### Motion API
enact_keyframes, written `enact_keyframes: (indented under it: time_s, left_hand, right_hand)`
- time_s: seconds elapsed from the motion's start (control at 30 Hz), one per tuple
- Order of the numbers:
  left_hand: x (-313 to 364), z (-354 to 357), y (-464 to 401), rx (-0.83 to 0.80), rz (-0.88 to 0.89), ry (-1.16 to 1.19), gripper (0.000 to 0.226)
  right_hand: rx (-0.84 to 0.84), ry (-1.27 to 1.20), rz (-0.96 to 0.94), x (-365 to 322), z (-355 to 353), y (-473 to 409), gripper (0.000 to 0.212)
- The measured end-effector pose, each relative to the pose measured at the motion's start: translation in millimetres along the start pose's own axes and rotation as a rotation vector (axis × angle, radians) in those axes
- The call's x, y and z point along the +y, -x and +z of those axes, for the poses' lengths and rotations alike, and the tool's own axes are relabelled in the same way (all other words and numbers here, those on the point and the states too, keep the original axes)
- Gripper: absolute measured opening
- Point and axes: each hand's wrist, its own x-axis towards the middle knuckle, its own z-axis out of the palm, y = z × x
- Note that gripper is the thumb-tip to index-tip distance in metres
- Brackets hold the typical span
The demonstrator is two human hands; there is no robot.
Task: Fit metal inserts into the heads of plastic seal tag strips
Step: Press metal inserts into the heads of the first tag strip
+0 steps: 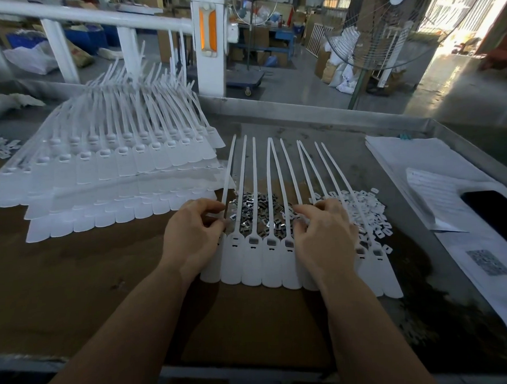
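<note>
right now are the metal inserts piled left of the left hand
No, the metal inserts lie between the left hand and right hand, under the strip tails.

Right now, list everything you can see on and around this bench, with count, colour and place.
seal tag strip row: one joined row, white, bench centre, under both hands
stacked strip sheets: several, white, far left
metal inserts: loose pile, silvery, under the strip tails
plastic caps: loose pile, white, right of the inserts
paper sheets: a stack, white, right side
phone: one, black, on the papers
fan: one, wire guard, floor behind bench
left hand: fingers curled at the row's left end
right hand: fingers curled over the row's heads
</note>
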Motion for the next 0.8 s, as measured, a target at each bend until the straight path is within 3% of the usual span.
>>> enact_keyframes:
  time_s: [0.17,0.53,0.8]
  left_hand:
    - [-0.6,-0.1,-0.6,-0.008,-0.001,0.006,0.025]
    - [-1.5,-0.7,0.6,-0.008,0.011,-0.004,0.027]
    - [-2.7,0.7,-0.6,0.003,0.022,-0.015,0.026]
  right_hand:
    - [-0.062,0.107,-0.015,-3.3,1.3,-3.0,0.028]
    - [-0.025,0.034,0.009,-1.5,4.3,-5.4,0.018]
    - [-0.056,0.097,-0.031,-0.5,7.2,-5.8,0.030]
